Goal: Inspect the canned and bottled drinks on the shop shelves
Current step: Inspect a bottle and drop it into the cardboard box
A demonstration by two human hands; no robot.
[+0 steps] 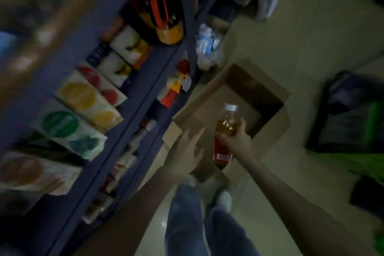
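Pale tiled floor (291,52), blue shelving (133,97), open carton (276,129)

In the fingers of our right hand (235,139) we see a bottle (227,123) of clear, glossy plastic with a shiny red label. Beyond our left hand (187,151) fingertips is a box (272,131) of matt brown cardboard. Left of those fingers, smooth printed paper cartons (83,97) fill painted blue metal shelves (133,114). Below both hands we see denim cloth jeans (182,224) and a glossy floor (259,203).
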